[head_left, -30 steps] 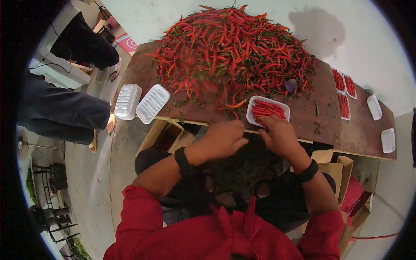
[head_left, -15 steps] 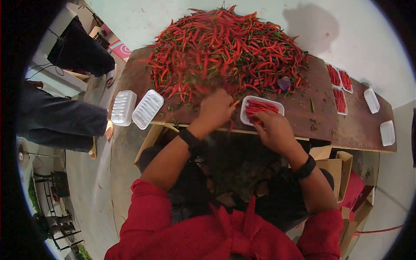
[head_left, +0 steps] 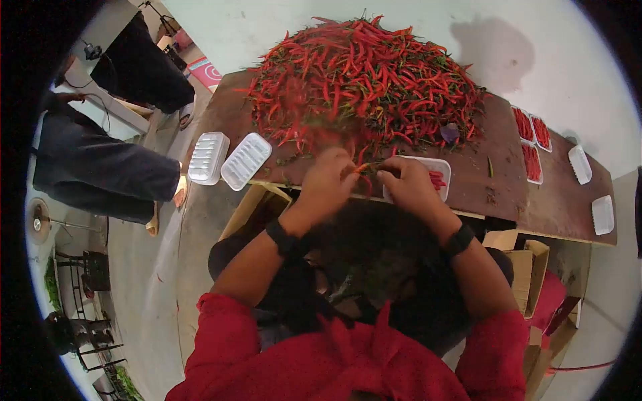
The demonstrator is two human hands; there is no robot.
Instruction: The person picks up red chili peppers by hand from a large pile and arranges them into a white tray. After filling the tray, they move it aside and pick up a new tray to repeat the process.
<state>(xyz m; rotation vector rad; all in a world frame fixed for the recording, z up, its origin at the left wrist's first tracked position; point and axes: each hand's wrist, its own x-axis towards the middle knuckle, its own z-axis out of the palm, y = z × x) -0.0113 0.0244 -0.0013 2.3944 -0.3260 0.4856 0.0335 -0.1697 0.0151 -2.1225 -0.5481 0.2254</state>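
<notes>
My left hand [head_left: 326, 179] is closed around a red chili pepper [head_left: 363, 170] in front of the big heap of red chilies [head_left: 374, 80]. My right hand [head_left: 412, 184] pinches at the green stem end of this chili, thumb and finger close together. Below and behind my right hand lies a white foam tray [head_left: 440, 164] at the table's near edge. Red chilies [head_left: 437, 179] lie inside it, partly hidden by the hand.
Stacked white trays [head_left: 208, 158] and a tilted tray [head_left: 246, 161] sit left of the heap. Filled trays [head_left: 531, 162] and two more white trays [head_left: 580, 164] stand at the right. A cardboard box [head_left: 528, 267] is below the table. Another person's legs [head_left: 110, 170] are at the left.
My right hand has left the chilies in the tray and come left to meet my left hand at the chili. The view has shifted slightly.
</notes>
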